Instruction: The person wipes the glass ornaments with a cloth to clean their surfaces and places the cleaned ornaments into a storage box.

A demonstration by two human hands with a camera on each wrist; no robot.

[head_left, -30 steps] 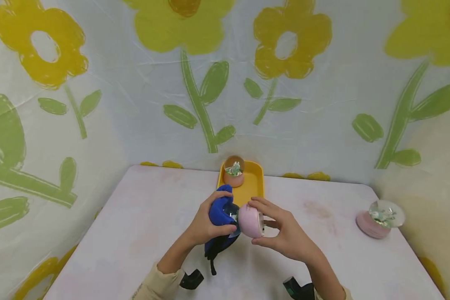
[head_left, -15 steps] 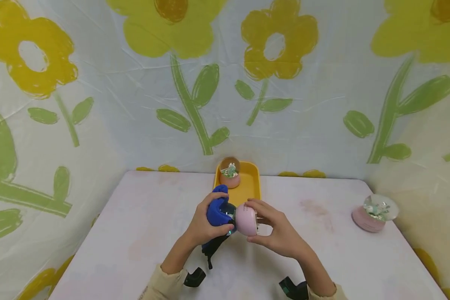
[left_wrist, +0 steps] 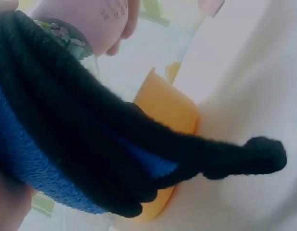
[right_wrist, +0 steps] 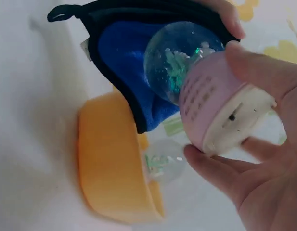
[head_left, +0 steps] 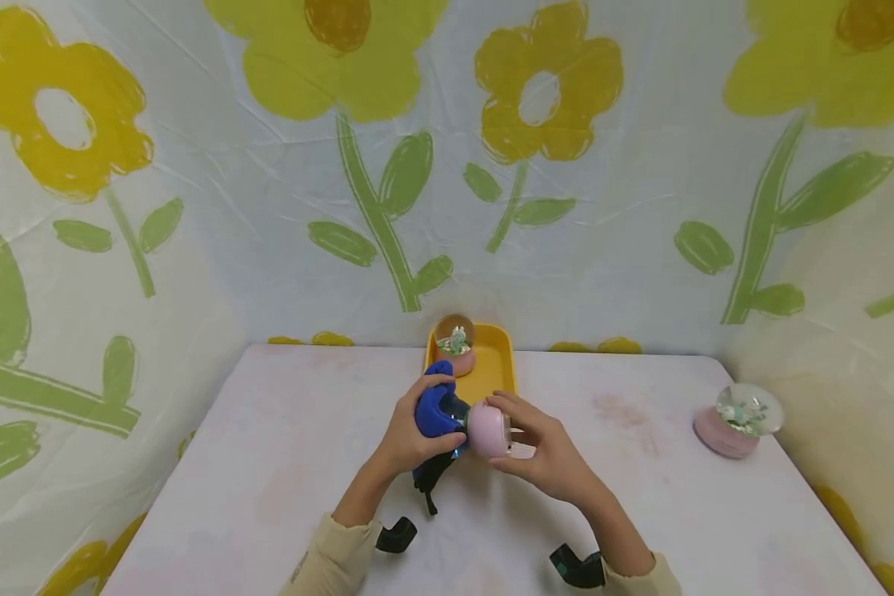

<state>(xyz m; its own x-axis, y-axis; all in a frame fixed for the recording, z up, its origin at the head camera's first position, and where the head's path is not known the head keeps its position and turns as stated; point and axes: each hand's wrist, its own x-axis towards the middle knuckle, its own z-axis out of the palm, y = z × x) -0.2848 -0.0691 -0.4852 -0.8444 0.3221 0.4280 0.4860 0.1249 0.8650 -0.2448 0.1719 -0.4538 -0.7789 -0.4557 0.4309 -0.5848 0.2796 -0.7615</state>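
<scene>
My right hand (head_left: 544, 447) grips a snow globe by its pink base (head_left: 487, 430), tipped on its side so the underside faces right. The globe's clear ball (right_wrist: 167, 60) points left into a blue cloth (head_left: 434, 411) with black edging and a hanging loop. That cloth is held by my left hand (head_left: 410, 430), its fingers and thumb curled round it against the ball. In the right wrist view, small green and white figures show inside the ball. Part of the ball is hidden by the cloth in the head view.
Behind the hands a yellow tray (head_left: 497, 356) bears a second snow globe (head_left: 456, 343) at its left side. A third snow globe (head_left: 739, 420) with a pink base leans near the table's right edge. A flower-printed cloth wall (head_left: 283, 207) encloses the white table (head_left: 305, 430).
Both hands stay at the cloth and snow globe, with the cloth's hanging tail shifted slightly. The whole head view has shifted a little, moving the background left.
</scene>
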